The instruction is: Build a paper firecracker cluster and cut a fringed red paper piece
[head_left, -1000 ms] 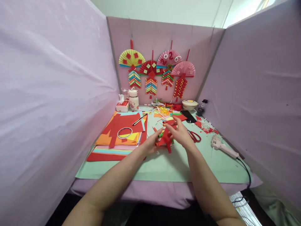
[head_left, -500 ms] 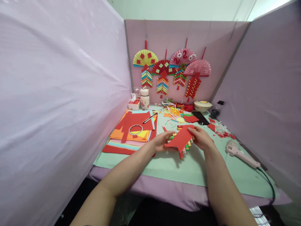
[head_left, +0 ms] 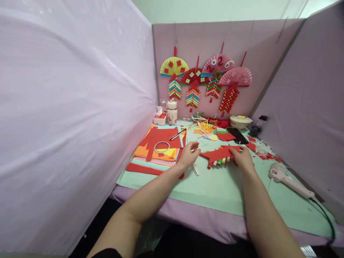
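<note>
My right hand [head_left: 243,159] grips the right end of a paper firecracker string [head_left: 221,154]. A flat, folded strip of red paper forms its top. Small rolled tubes in red, pink, green and yellow stick out along its lower edge. At the string's pointed left end, my left hand [head_left: 190,156] has its fingers loosely curved and apart; it is right beside the paper, and contact is hard to make out. A slim white tool [head_left: 195,170] lies on the table just below my left hand.
Stacked coloured paper [head_left: 154,154] on the left bears a tape ring [head_left: 161,147] and a craft knife [head_left: 177,134]. A glue gun [head_left: 290,181] lies right, its cord trailing off the edge. Paper scraps [head_left: 205,127], a phone [head_left: 238,136] and a bowl [head_left: 240,122] are farther back.
The firecracker string has turned flatter and more level, shifting right with my right hand. My left hand has loosened from its left end. The whole view has swung slightly left.
</note>
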{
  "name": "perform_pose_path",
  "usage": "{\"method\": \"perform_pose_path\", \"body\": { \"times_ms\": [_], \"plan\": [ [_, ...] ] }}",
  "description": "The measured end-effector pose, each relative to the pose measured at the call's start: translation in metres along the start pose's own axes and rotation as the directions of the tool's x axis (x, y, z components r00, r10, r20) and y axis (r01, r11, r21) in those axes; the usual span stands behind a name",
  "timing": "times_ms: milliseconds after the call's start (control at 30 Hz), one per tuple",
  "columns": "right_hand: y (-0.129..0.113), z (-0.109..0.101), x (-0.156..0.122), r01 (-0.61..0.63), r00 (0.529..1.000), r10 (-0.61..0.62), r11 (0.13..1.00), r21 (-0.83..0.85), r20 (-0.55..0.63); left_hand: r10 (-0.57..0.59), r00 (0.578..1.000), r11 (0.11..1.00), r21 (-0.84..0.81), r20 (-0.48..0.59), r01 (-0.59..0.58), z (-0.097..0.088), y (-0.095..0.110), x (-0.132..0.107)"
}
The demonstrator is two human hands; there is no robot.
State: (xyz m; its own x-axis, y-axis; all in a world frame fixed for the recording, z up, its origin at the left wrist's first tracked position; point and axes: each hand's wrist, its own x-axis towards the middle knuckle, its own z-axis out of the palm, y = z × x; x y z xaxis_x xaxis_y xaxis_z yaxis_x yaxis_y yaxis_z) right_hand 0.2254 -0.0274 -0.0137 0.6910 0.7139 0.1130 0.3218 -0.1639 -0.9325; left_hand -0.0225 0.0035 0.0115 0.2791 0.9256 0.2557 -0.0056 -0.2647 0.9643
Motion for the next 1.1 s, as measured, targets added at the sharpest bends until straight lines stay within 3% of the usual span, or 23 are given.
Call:
{"method": "perform_pose_path", "body": {
  "times_ms": [100, 267, 433, 500, 600, 700, 833, 967, 1100],
  "plan": [
    [-0.003, 0.006, -0.001, 0.053, 0.997, -0.065, 0.952, -0.300, -0.032, 0.047, 0.997, 0.994, 0.099, -0.060, -0.041, -0.010, 0.000, 0.009],
    [-0.008, 0.015, -0.009, 0.189, 0.966, -0.248, 0.867, -0.462, -0.070, 0.197, 0.957, 0.933, 0.340, -0.212, -0.117, -0.050, 0.000, 0.033],
    [-0.013, 0.018, -0.020, 0.148, 0.965, -0.232, 0.864, -0.482, -0.120, 0.266, 0.877, 0.798, 0.602, -0.399, 0.032, -0.115, 0.003, 0.052],
    [-0.015, 0.018, -0.022, 0.156, 0.965, -0.236, 0.861, -0.485, -0.110, 0.241, 0.874, 0.731, 0.671, -0.421, 0.122, -0.139, 0.002, 0.056],
    [-0.017, 0.019, -0.023, 0.184, 0.966, -0.248, 0.852, -0.489, -0.069, 0.114, 0.896, 0.648, 0.716, -0.430, 0.261, -0.163, -0.002, 0.057],
    [-0.016, 0.019, -0.023, 0.188, 0.971, -0.238, 0.842, -0.506, -0.037, 0.010, 0.909, 0.589, 0.737, -0.417, 0.332, -0.170, -0.005, 0.057],
    [-0.013, 0.021, -0.024, 0.186, 0.976, -0.217, 0.821, -0.539, 0.006, -0.058, 0.929, 0.536, 0.773, -0.366, 0.339, -0.165, -0.008, 0.056],
    [-0.011, 0.023, -0.024, 0.217, 0.971, -0.238, 0.816, -0.536, 0.032, -0.038, 0.943, 0.508, 0.806, -0.331, 0.304, -0.157, -0.010, 0.056],
    [-0.010, 0.025, -0.023, 0.257, 0.963, -0.261, 0.813, -0.523, 0.068, 0.052, 0.957, 0.491, 0.842, -0.285, 0.224, -0.144, -0.009, 0.055]
  ]
}}
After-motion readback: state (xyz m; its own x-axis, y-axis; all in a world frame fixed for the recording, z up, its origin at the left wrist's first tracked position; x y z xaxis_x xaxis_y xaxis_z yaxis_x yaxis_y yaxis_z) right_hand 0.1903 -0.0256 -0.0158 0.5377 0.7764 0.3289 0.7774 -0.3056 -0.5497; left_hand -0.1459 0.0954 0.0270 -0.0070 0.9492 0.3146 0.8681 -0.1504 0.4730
